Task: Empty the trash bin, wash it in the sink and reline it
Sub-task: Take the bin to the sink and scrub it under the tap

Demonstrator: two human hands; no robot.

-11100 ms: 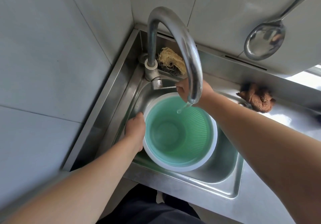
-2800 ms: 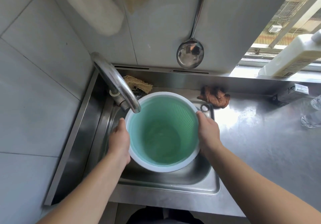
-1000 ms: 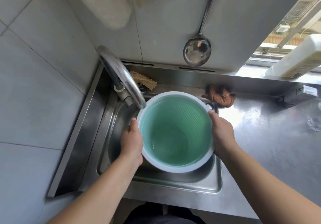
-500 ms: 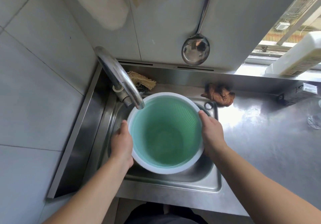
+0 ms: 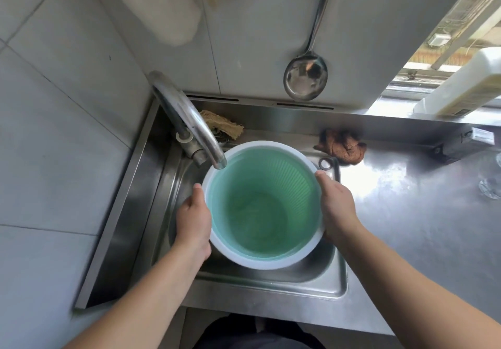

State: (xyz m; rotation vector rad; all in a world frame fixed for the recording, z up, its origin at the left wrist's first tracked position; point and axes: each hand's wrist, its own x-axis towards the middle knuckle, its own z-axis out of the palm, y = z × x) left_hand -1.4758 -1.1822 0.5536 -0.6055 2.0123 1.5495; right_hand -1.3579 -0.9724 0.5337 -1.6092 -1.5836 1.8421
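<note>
Your left hand (image 5: 193,220) and right hand (image 5: 336,207) grasp the trash bin (image 5: 264,260) over the sink (image 5: 320,281); faucet (image 5: 189,123) overhangs its rim at 11 o'clock; brown rag (image 5: 342,146) at 1 o'clock; ladle (image 5: 305,77) at 12.

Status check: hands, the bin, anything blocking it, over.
Left hand and right hand grip the green bin by its white rim, upright over the sink. No liner visible. Faucet spout overhangs the rim's far left edge.

A kitchen: steel sink (image 5: 336,281), tap (image 5: 187,121), hanging ladle (image 5: 305,77), tiled walls (image 5: 67,132).
</note>
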